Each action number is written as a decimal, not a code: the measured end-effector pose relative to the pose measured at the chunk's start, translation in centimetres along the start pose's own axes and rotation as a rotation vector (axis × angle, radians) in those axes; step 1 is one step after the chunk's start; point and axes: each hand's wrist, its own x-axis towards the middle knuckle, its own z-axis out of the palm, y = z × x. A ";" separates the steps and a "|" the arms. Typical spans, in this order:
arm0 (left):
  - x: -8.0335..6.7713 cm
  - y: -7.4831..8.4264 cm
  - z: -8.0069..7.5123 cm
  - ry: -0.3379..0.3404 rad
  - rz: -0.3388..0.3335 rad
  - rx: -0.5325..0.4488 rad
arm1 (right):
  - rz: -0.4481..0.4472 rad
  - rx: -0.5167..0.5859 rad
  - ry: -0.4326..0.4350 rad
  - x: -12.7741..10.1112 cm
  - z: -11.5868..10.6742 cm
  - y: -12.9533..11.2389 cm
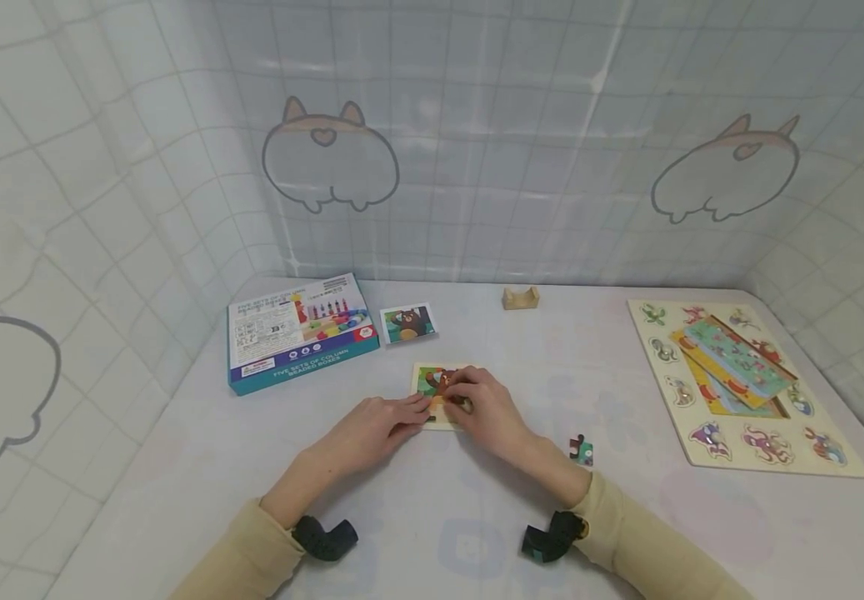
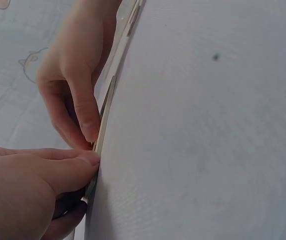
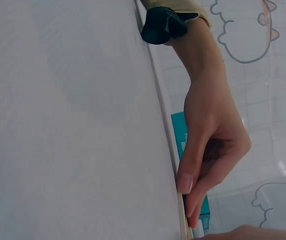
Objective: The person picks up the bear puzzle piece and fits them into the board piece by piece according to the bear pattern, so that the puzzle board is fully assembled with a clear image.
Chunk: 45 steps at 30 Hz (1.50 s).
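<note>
A small wooden jigsaw puzzle board (image 1: 439, 423) with a brown bear picture lies in the middle of the table. My left hand (image 1: 375, 425) holds its left side, thumb at the near edge and fingers over the picture. From the right, my right hand (image 1: 486, 410) bends its fingers down onto the picture and pinches a puzzle piece there, mostly hidden by the fingertips. In the left wrist view the board (image 2: 103, 125) shows edge-on, with both hands' fingertips close together at it. A loose puzzle piece (image 1: 581, 450) lies beside the right forearm.
A bear picture card (image 1: 409, 323) lies beyond the board, beside a blue-edged toy box (image 1: 300, 333). A small wooden holder (image 1: 521, 298) stands at the back. At the right, a large animal puzzle board (image 1: 694, 454) carries colourful smaller boards (image 1: 739, 358).
</note>
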 end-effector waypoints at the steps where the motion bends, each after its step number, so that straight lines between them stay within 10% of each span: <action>1: 0.0 0.0 0.0 0.003 -0.003 -0.008 | 0.005 0.006 -0.015 -0.1 -0.2 0.1; 24: 0.0 0.1 0.3 0.005 -0.048 -0.007 | -0.056 0.051 -0.070 -7.0 -8.1 7.0; 45: 0.0 0.3 0.3 0.011 -0.054 -0.017 | -0.065 0.131 -0.151 -8.7 -8.9 8.2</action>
